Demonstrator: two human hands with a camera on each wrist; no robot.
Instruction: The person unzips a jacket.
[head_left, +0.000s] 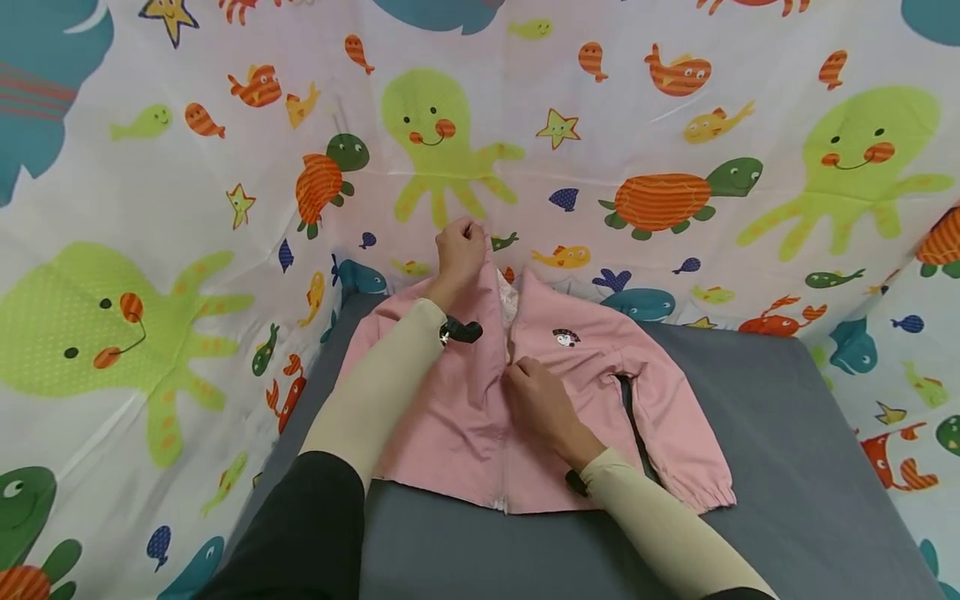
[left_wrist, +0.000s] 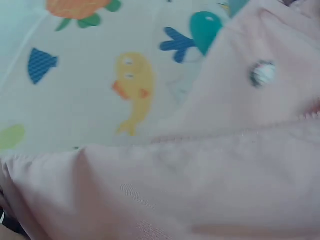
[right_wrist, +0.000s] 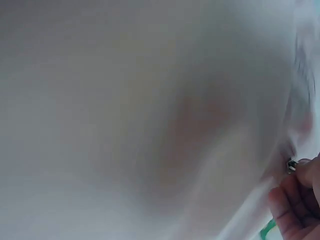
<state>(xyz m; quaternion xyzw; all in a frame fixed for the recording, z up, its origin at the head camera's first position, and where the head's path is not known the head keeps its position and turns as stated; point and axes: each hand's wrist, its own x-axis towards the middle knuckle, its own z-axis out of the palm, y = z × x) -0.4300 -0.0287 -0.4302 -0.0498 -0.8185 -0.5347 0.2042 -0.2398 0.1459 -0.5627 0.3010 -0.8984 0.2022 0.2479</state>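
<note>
A child-size pink jacket point(head_left: 450, 392) lies front up, zipped at the lower part, its collar parted over a pale patterned lining point(head_left: 508, 298). At the top of the front, my left hand point(head_left: 461, 250) grips the collar edge and holds it raised. Lower down, at mid-chest on the zipper, is my right hand point(head_left: 538, 398). In the right wrist view its thumb and finger pinch a small metal zipper pull point(right_wrist: 291, 165). The left wrist view shows the lifted jacket front point(left_wrist: 150, 190) and the round chest patch point(left_wrist: 263, 74); the left hand is mostly hidden there.
The jacket rests on a grey table surface point(head_left: 772, 417). A white cloth with sea-animal prints point(head_left: 517, 100) hangs behind and along both sides. One jacket sleeve point(head_left: 678, 433) stretches out to the right; my left forearm crosses the left part of the jacket.
</note>
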